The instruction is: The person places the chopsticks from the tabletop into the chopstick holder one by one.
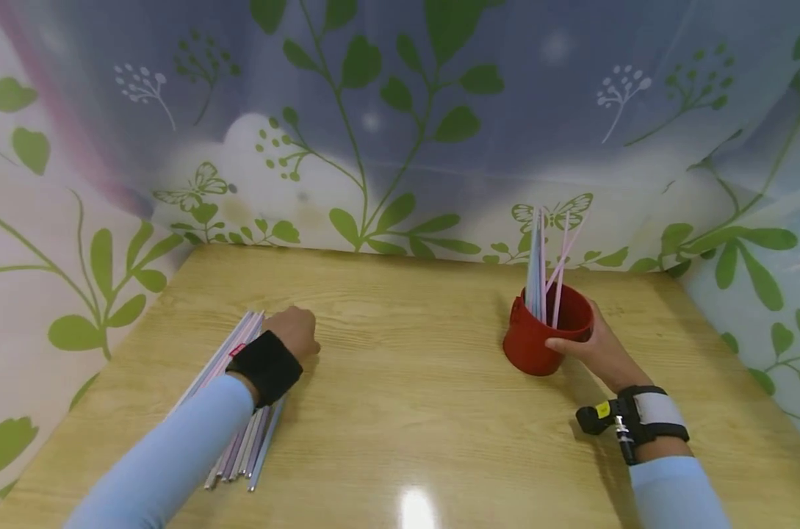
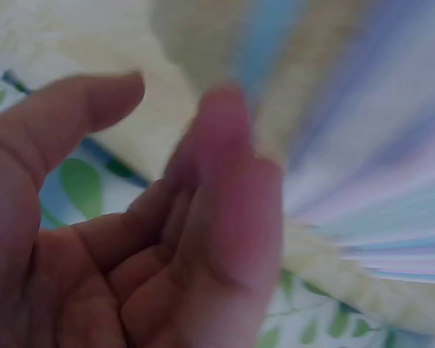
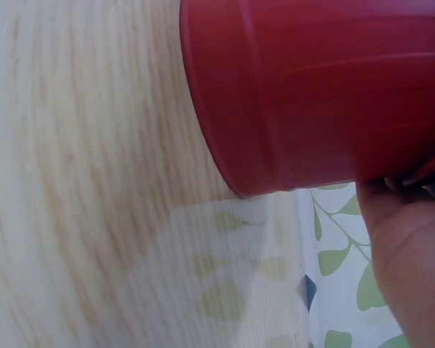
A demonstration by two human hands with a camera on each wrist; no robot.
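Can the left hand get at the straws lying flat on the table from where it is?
Probably yes: the left hand rests over the pile of straws with nothing between them.

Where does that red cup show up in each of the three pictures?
Head view: the red cup stands right of centre on the wooden table, gripped by the right hand, with straws standing in it.
Left wrist view: not in it.
Right wrist view: its red wall fills the top right.
Shared landmark: the leaf-patterned backdrop shows in all three.
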